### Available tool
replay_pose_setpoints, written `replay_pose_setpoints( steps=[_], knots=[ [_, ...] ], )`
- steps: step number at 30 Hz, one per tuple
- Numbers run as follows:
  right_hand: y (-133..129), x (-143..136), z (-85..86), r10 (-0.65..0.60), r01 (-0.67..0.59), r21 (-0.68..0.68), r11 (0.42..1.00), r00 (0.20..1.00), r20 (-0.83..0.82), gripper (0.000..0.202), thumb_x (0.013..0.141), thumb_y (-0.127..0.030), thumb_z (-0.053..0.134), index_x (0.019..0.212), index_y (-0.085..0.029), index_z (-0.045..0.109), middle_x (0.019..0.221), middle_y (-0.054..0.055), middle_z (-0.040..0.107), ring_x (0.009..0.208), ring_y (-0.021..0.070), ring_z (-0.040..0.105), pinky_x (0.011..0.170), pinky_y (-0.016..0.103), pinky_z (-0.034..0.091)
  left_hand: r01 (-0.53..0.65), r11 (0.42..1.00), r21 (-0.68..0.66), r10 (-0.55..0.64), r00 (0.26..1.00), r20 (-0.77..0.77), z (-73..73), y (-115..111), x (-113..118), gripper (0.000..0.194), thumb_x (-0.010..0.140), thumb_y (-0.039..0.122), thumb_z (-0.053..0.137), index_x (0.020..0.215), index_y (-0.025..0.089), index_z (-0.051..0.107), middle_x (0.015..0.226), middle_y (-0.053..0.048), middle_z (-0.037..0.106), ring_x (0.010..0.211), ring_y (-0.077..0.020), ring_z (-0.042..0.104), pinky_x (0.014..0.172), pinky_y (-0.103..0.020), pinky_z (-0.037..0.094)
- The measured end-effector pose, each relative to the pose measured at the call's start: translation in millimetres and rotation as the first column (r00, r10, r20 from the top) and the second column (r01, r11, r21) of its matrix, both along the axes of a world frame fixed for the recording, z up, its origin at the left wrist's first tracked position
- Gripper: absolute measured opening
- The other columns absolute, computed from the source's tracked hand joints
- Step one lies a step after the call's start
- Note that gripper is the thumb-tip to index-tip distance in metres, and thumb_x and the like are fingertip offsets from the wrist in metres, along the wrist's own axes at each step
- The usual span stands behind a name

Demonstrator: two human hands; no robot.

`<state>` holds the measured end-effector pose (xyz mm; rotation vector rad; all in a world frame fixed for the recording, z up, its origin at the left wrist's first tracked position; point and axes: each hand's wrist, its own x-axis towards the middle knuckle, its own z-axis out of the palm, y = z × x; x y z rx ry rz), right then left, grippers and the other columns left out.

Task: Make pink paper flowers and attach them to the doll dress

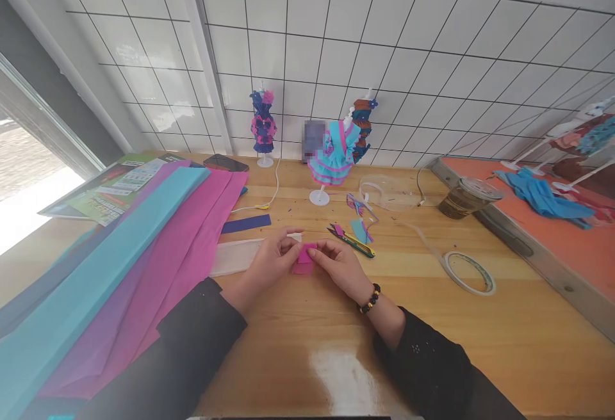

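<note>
A small piece of bright pink paper [304, 260] is held between both hands above the wooden table, near the middle of the view. My left hand [275, 255] pinches its left edge between thumb and fingers. On the other side, my right hand [339, 266] pinches the right edge; a beaded bracelet circles that wrist. A white strip [236, 257] lies partly under my left hand. Just beyond my right hand are yellow-and-green thread snips [354, 242] with small pink and blue scraps [359, 229] beside them.
Long pink, blue and purple sheets [158, 234] cover the left side. Small dressed stands [319, 198] are at the wall. A tape roll [469, 273], a lidded cup [467, 199] and an orange surface [538, 228] are on the right. A phone [225, 162] lies behind.
</note>
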<state>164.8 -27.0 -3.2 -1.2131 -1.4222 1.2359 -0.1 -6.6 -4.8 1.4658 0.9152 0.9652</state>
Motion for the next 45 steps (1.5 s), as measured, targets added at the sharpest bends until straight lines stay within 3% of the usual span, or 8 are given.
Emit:
replay_pose_setpoints(
  steps=[8,15,24,28,33,39,42,45],
  knots=[
    [1.0,0.3,3.1,-0.088,0.072,-0.091,0.993,0.976,-0.197,0.035,0.067,-0.047,0.067,0.086,-0.018,0.064,0.078,0.003,0.067,0.065,0.0142,0.058,0.057,0.026,0.046,0.084,0.995,-0.046,-0.082,0.995,0.056,3.8,-4.8,-0.2,0.046,0.079,0.026,0.053,0.122,0.017,0.041,0.086,-0.004,0.064,0.078,-0.0146,0.061,0.071,-0.028,0.048],
    [3.6,1.2,-2.3,-0.127,0.127,-0.008,0.992,0.983,-0.135,0.034,0.068,-0.043,0.067,0.091,-0.019,0.062,0.081,0.004,0.067,0.073,0.0164,0.060,0.065,0.029,0.048,0.062,0.997,0.046,-0.062,0.998,-0.003,-2.4,-0.9,1.7,0.051,0.075,0.019,0.055,0.124,0.016,0.041,0.087,-0.005,0.065,0.081,-0.0155,0.063,0.078,-0.030,0.048],
    [4.0,3.2,-5.6,-0.193,0.189,0.125,0.974,0.981,0.020,0.030,0.072,-0.037,0.063,0.094,-0.017,0.060,0.068,0.001,0.056,0.062,0.0137,0.052,0.058,0.027,0.044,0.005,0.973,0.230,0.050,0.971,-0.233,2.1,-0.9,0.9,0.045,0.076,0.015,0.048,0.121,0.020,0.046,0.089,-0.003,0.067,0.084,-0.0149,0.062,0.082,-0.030,0.046],
    [4.1,4.6,-5.5,-0.200,0.188,0.155,0.970,0.978,0.065,0.027,0.074,-0.035,0.062,0.094,-0.017,0.060,0.067,0.000,0.053,0.061,0.0135,0.050,0.057,0.027,0.043,0.001,0.965,0.262,0.071,0.962,-0.265,3.7,-1.0,0.3,0.047,0.076,0.013,0.048,0.122,0.021,0.045,0.092,-0.003,0.067,0.088,-0.0156,0.062,0.084,-0.030,0.044],
    [5.8,6.1,-5.5,-0.190,0.190,0.097,0.977,0.982,-0.012,0.031,0.070,-0.038,0.065,0.094,-0.019,0.060,0.068,0.001,0.056,0.063,0.0143,0.052,0.059,0.028,0.044,0.005,0.958,0.286,0.078,0.958,-0.276,3.9,-0.3,-0.4,0.046,0.077,0.014,0.046,0.122,0.021,0.045,0.092,-0.003,0.067,0.088,-0.0156,0.061,0.083,-0.029,0.043],
    [2.0,2.4,-1.1,-0.123,0.089,-0.161,0.983,0.969,-0.216,0.044,0.063,-0.042,0.070,0.097,-0.016,0.058,0.062,-0.003,0.057,0.050,0.0090,0.050,0.049,0.023,0.039,-0.046,0.966,0.253,0.121,0.950,-0.288,2.5,0.5,-1.1,0.043,0.077,0.019,0.050,0.120,0.021,0.048,0.087,-0.001,0.068,0.078,-0.0156,0.062,0.082,-0.030,0.044],
    [-1.0,-0.3,1.0,-0.091,0.062,-0.143,0.988,0.974,-0.209,0.043,0.064,-0.038,0.071,0.098,-0.016,0.058,0.063,-0.003,0.058,0.054,0.0092,0.052,0.053,0.023,0.041,-0.049,0.985,0.167,0.095,0.956,-0.279,2.7,0.3,-1.8,0.039,0.077,0.022,0.050,0.116,0.020,0.053,0.085,-0.002,0.068,0.066,-0.0142,0.061,0.074,-0.029,0.047],
    [-2.7,-2.1,1.0,-0.068,0.058,-0.070,0.996,0.987,-0.146,0.041,0.065,-0.037,0.070,0.099,-0.017,0.058,0.069,-0.001,0.062,0.063,0.0124,0.056,0.061,0.026,0.044,-0.043,0.989,0.138,0.076,0.968,-0.240,3.4,0.1,-2.1,0.028,0.079,0.025,0.048,0.103,0.020,0.063,0.092,-0.003,0.069,0.077,-0.0170,0.063,0.072,-0.028,0.048]
  ],
)
